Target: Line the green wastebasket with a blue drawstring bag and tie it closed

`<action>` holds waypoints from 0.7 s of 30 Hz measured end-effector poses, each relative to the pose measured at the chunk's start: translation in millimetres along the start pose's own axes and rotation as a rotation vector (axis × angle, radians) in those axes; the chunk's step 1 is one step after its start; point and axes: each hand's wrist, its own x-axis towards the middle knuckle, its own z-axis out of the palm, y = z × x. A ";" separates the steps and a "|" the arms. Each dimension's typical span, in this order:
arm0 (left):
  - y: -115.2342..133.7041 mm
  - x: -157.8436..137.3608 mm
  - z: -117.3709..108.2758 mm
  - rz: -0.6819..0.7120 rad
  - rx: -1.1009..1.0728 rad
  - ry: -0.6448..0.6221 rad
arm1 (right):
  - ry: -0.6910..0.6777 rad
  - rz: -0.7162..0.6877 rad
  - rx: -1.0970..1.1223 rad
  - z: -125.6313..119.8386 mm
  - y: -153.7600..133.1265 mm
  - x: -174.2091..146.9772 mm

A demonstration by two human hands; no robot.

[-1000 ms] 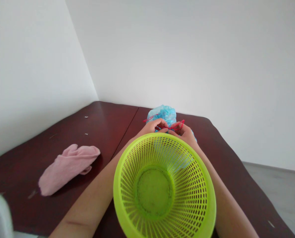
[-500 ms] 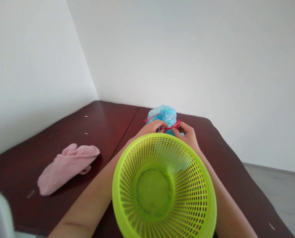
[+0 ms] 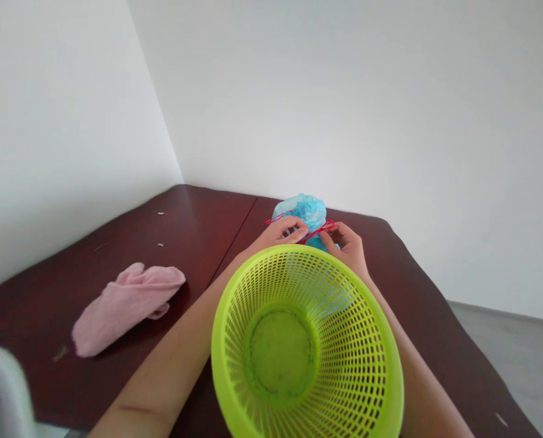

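A crumpled, light-blue plastic bag [image 3: 311, 210] lies at the far edge of the table, with a thin red drawstring [image 3: 317, 231] across its near side. My left hand [image 3: 284, 230] is at the bag's left, thumb and fingertips pinched together at the string's left end. On the other side, my right hand [image 3: 348, 244] pinches the string's looped end between thumb and fingers. A lime-green plastic colander [image 3: 280, 353] stands between my forearms, its inside facing me. Its rim covers the bag's lower part.
A folded pink cloth [image 3: 127, 304] lies on the dark red-brown table [image 3: 198, 225], left of my left forearm. A white curved rim [image 3: 9, 377] shows at the lower left corner. White walls [image 3: 344, 109] stand behind and at left; grey floor [image 3: 503, 340] shows at right.
My left hand has lifted slightly and its fingers have shifted on the string. The string's loop at my right hand looks thinner and more drawn out. The view has moved slightly.
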 end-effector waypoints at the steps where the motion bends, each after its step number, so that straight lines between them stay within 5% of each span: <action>1: -0.8 0.5 1.3 -0.007 0.015 0.010 | -0.014 0.000 0.006 0.2 0.3 -0.1; 13: -30.2 10.1 -0.2 0.096 0.093 -0.195 | -0.065 0.025 -0.022 1.6 9.1 1.8; 21: -23.7 -0.8 0.1 0.033 0.313 0.047 | -0.010 0.029 -0.113 0.8 11.5 2.9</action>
